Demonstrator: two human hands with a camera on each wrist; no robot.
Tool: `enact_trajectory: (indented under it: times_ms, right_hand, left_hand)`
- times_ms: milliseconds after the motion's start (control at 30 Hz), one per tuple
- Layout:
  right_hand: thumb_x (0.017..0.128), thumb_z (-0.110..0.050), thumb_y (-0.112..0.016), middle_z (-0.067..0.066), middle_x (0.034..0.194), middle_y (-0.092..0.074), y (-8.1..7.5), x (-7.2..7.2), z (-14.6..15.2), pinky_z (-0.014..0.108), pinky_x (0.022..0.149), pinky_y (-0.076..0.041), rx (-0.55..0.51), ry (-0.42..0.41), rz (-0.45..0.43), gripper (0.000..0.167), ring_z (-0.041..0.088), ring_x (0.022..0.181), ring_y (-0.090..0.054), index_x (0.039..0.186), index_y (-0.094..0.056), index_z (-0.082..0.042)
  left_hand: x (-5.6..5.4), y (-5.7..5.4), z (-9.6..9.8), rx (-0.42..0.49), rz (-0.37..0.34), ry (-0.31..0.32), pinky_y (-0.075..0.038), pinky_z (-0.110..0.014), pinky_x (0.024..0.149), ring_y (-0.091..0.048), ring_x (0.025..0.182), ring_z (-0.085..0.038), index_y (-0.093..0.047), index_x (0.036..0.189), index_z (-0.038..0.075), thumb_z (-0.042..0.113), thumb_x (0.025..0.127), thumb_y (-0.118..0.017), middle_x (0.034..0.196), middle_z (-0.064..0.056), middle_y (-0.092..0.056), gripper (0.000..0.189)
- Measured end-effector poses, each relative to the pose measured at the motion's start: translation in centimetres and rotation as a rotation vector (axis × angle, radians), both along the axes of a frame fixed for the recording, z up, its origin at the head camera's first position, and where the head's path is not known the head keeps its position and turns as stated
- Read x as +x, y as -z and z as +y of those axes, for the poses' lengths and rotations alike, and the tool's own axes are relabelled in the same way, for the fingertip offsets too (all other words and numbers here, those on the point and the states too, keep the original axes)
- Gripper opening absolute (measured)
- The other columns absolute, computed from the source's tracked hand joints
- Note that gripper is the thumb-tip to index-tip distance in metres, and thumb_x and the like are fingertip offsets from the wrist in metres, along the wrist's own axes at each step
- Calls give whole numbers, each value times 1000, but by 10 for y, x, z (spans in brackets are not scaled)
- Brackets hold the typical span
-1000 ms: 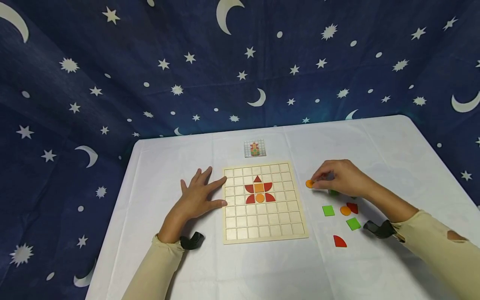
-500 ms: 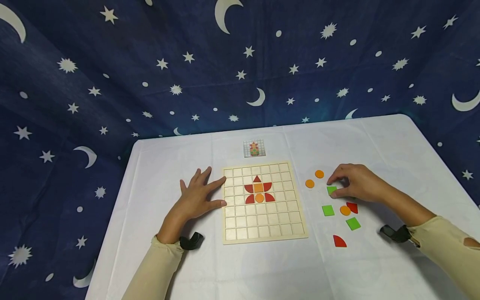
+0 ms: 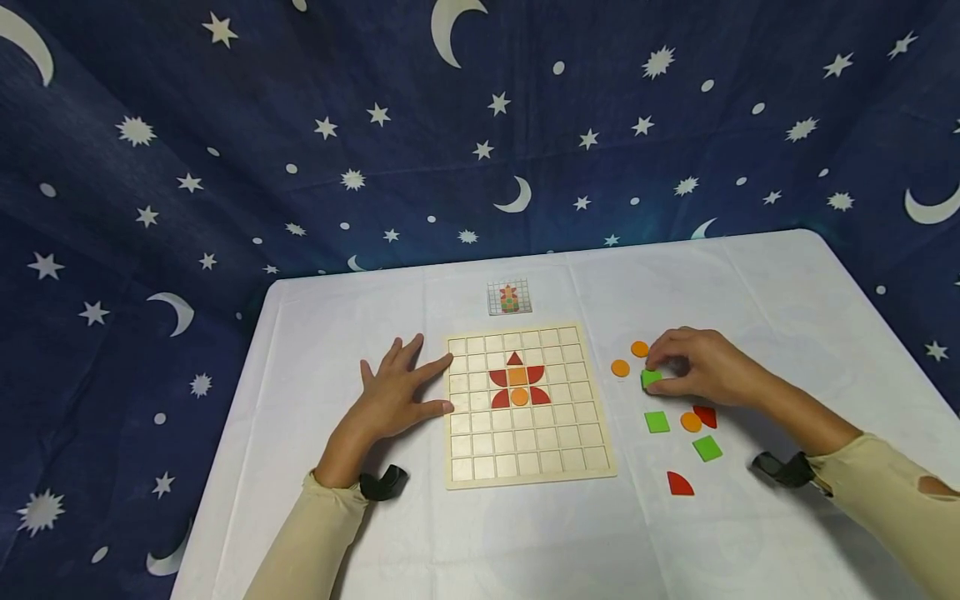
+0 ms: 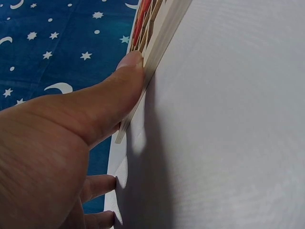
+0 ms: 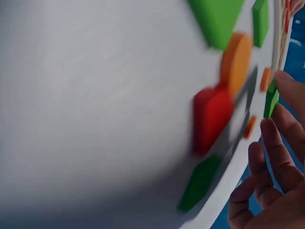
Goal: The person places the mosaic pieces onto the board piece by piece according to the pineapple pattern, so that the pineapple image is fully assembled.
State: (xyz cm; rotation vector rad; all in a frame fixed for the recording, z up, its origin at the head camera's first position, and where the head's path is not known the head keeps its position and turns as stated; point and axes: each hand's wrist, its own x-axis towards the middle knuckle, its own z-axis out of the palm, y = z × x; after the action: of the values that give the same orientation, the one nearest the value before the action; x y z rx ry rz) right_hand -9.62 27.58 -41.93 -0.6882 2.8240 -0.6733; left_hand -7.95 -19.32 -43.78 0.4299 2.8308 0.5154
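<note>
Tile (image 3: 650, 379), green, right hand (image 3: 693, 361) pinching, edge facing board (image 3: 527, 441)

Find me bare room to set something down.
Bare white cloth lies on the near side of the board, between the sleeves, and beyond the right hand, right of the picture card. Right of the board is crowded: orange discs, green squares and red pieces lie near that hand.

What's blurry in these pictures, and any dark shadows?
Right wrist view: the red piece looks blurred, while the green piece held by the right hand is crisper; left wrist view: a dark shadow falls on the white cloth beside the left hand; head view: the grid board looks fairly sharp.
</note>
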Motion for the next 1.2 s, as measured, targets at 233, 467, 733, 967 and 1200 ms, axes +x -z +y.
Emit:
enact_trajectory:
  times_ms: [233, 467, 733, 967, 1200]
  right_hand:
    - [77, -24, -91, -18, 82, -70, -7, 3, -35, 23, 66, -51, -115, -66, 6, 22, 2, 72, -59, 94, -77, -25]
    - [80, -23, -87, -17, 82, -70, -9, 10, -79, 24, 66, -53, -179, -187, -3, 18, 5, 72, -61, 96, -78, -21]
    - [79, -32, -86, -18, 102, -65, -5, 28, -127, 29, 87, -53, -109, -242, 17, 18, 5, 98, -58, 93, -75, -27]
    - [79, -32, -86, -15, 109, -60, -3, 33, -154, 30, 87, -52, -114, -175, 35, 16, 8, 111, -53, 89, -74, -27]
    - [80, -31, -87, -14, 108, -59, 0, 33, -166, 32, 89, -52, -121, -172, 17, 17, 10, 112, -53, 91, -76, -24]
  left_hand:
    - [0, 0, 0, 4, 3, 9, -3, -87, 107, -9, 157, -47, -50, 151, 38, 61, 83, -76, 170, -16, -21, 77]
    - [0, -1, 0, -1, -2, 7, -3, -87, 108, -9, 157, -47, -50, 151, 37, 61, 83, -76, 170, -16, -20, 76]
    - [1, -1, 0, -12, 2, 6, -4, -87, 108, -10, 157, -47, -50, 151, 37, 61, 83, -76, 170, -16, -20, 77]
    - [0, 1, -1, -10, 11, 11, -5, -87, 107, -11, 157, -48, -49, 152, 37, 61, 83, -75, 170, -16, -21, 77]
    - [-1, 1, -1, -9, -1, 11, -3, -87, 108, -10, 157, -47, -48, 152, 37, 62, 84, -75, 170, -15, -20, 78]
